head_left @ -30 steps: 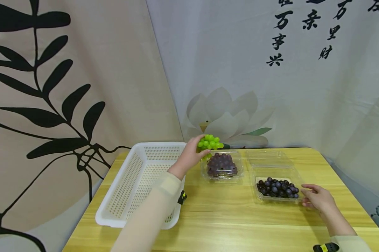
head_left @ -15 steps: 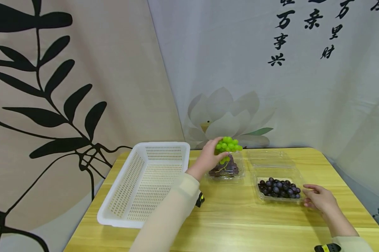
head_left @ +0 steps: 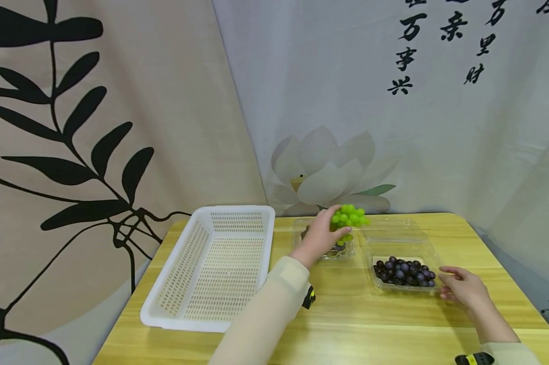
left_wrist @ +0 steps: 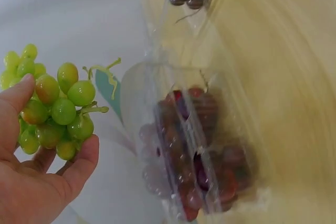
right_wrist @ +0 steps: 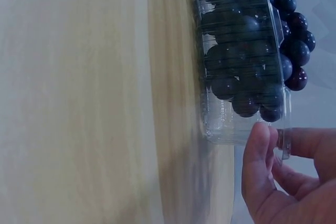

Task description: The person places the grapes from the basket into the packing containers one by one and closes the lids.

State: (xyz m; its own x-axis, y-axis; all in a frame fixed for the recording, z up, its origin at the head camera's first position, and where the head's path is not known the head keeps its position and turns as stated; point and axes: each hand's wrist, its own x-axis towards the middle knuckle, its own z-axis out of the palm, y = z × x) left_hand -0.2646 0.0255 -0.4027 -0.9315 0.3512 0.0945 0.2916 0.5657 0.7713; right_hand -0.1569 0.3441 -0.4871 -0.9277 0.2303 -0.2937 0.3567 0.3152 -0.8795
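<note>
In the head view my left hand (head_left: 320,235) holds a bunch of green grapes (head_left: 349,217) in the air, above and in front of a closed clear box (head_left: 298,237). The left wrist view shows thumb and fingers curled around the green grapes (left_wrist: 60,108), stem ends sticking out. Reddish-purple grapes (left_wrist: 181,145) show through that box's plastic. My right hand (head_left: 466,291) is at the right end of an open clear box (right_wrist: 223,134). Thumb and fingers pinch its rim. Dark grapes (head_left: 404,272) fill this box and rise over its edge. Its clear lid (head_left: 388,229) lies folded back.
A white perforated plastic basket (head_left: 183,274) stands at the left of the wooden table (head_left: 347,329). Behind the table's far edge hangs a printed cloth (head_left: 329,91) with leaves, a lotus and writing.
My left hand has carried the green grapes rightward, past the basket and across the closed box, and slightly lower. My right hand stays at the open box.
</note>
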